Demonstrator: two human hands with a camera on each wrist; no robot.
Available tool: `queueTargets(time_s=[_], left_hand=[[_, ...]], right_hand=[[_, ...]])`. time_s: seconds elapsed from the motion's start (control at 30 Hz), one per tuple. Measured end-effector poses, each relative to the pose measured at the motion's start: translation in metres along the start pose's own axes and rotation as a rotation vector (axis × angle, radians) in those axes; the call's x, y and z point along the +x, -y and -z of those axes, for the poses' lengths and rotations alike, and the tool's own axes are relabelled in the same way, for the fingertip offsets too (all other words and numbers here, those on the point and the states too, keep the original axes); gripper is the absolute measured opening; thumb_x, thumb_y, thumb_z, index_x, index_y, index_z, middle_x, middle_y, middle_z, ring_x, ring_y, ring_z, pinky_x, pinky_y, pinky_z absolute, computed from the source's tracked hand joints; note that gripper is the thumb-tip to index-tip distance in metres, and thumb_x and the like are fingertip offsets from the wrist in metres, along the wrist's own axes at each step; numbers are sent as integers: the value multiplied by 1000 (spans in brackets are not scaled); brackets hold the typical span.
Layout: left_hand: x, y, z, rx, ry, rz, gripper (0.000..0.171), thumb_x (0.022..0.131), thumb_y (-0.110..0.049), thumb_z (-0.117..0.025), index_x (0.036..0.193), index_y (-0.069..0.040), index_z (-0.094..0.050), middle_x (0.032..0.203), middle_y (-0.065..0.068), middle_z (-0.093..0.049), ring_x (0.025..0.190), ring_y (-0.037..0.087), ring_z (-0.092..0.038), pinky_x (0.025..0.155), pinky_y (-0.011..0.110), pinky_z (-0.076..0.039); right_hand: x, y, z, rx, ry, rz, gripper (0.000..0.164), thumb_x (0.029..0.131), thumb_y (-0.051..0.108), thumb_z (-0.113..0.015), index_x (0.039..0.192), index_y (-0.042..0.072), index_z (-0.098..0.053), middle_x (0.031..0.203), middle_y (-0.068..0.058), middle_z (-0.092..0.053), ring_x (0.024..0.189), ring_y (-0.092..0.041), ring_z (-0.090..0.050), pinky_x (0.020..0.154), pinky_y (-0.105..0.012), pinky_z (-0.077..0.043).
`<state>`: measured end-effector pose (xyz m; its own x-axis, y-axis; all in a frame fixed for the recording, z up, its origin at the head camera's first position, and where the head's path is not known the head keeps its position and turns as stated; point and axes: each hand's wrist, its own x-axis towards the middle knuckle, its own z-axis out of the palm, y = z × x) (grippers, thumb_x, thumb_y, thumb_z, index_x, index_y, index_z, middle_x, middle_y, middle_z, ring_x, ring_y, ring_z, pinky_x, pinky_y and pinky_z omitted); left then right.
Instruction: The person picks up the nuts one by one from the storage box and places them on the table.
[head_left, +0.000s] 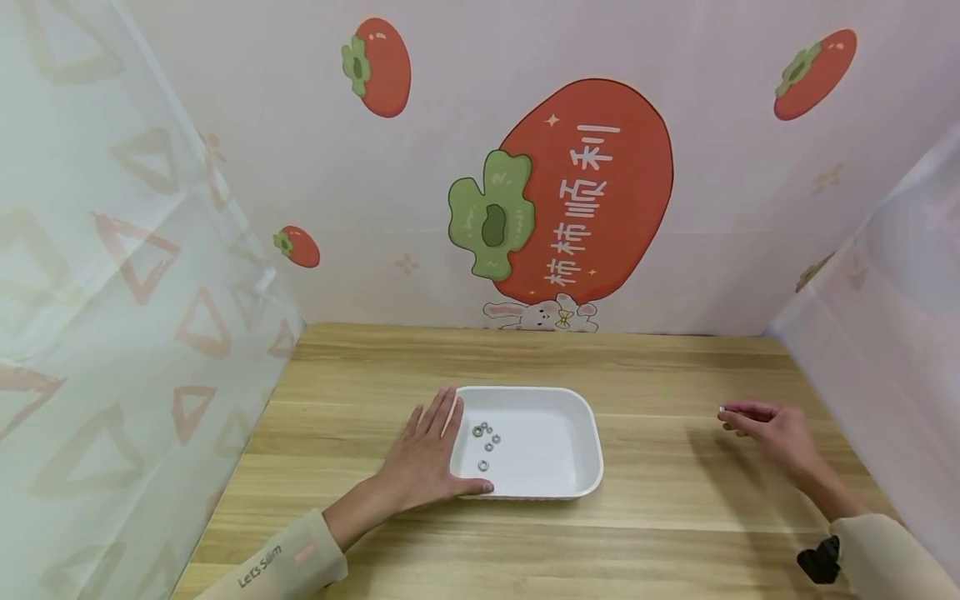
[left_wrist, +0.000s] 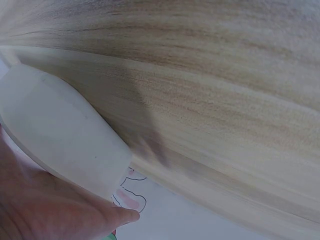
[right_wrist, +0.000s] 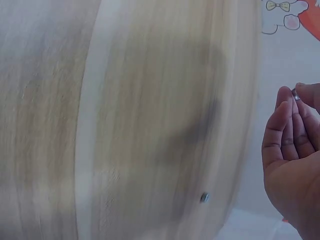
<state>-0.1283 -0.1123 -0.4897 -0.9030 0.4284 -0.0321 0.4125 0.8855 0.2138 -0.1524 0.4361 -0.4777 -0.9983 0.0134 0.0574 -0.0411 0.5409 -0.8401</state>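
My left hand (head_left: pixel 420 467) rests on the left end of a white rectangular tray (head_left: pixel 540 450), its fingers extended along the rim and the thumb over the front edge. Inside the tray, toward its left side, lie several small metal nuts, among them a larger one (head_left: pixel 483 466). Well to the right of the tray, my right hand (head_left: pixel 780 437) is raised over the table, pinching a small metal nut (right_wrist: pixel 295 94) between thumb and fingertips. Another small nut (right_wrist: pixel 204 197) lies on the tabletop in the right wrist view. The left wrist view shows the tray's outer wall (left_wrist: pixel 60 125).
Everything stands on a wood-grain table (head_left: pixel 660 517). A pale printed sheet (head_left: pixel 420 183) with persimmon pictures hangs behind its far edge. More sheeting encloses the left and right sides. A black object (head_left: pixel 819 560) is by the right sleeve.
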Motion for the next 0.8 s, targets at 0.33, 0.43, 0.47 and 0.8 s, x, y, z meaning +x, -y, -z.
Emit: queueTargets(time_s=[0.33, 0.43, 0.47, 0.8], left_hand=[[0, 2, -3, -12, -32, -23, 136, 79, -92, -59, 167, 3, -18, 177, 20, -11, 164, 33, -9, 130, 58, -17], [0, 2, -3, -17, -27, -19, 136, 79, -92, -59, 167, 2, -18, 177, 20, -10, 164, 33, -8, 130, 58, -17], [-1, 2, -3, -20, -28, -20, 136, 79, -92, -59, 167, 3, -18, 177, 20, -11, 164, 33, -9, 130, 58, -17], [0, 3, -4, -34, -30, -20, 137, 78, -93, -59, 168, 2, -16, 177, 20, -9, 165, 32, -7, 131, 57, -15]], right_hand=[[-6, -14, 14, -26, -14, -40, 27, 97, 6, -76, 110, -18, -73, 83, 11, -80, 75, -1, -74, 66, -20, -59], [-8, -17, 17, -64, -13, -59, 32, 98, 9, -77, 112, -19, -72, 83, 11, -80, 74, -1, -73, 65, -20, -58], [-8, -18, 18, -77, -7, -59, 33, 98, 10, -76, 112, -19, -72, 84, 10, -80, 74, -1, -73, 64, -21, -58], [-13, -25, 25, -252, 9, -78, 32, 99, 15, -75, 112, -14, -75, 87, -3, -81, 72, 4, -69, 61, -19, -56]])
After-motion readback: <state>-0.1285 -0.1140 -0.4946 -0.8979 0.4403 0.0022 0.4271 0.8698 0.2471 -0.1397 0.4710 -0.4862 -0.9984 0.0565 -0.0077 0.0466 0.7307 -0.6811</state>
